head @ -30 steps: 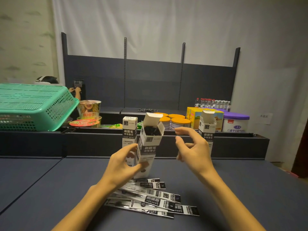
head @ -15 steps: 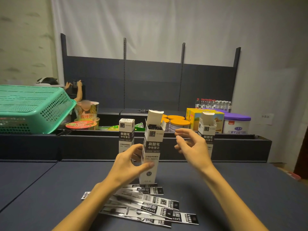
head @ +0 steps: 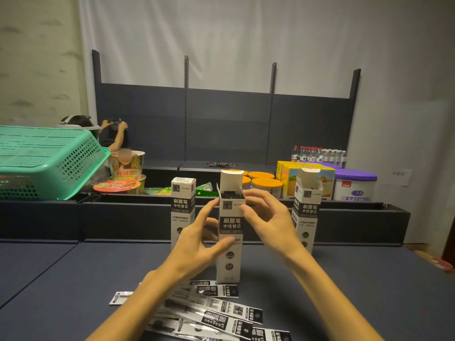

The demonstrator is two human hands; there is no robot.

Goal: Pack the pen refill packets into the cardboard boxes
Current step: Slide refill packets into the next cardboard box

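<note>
While both hands (head: 197, 242) (head: 268, 222) pinch the full box (head: 230, 232), fingers curled around it, tucking its flap (head: 230, 179) squarely should close it.

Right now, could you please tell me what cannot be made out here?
- Middle box, head view: how full; its depth is hidden.
- Left box: lower front behind left hand.
- Refill packets: cut by the bottom edge, count unclear.
- Right box: contents too dark.
</note>
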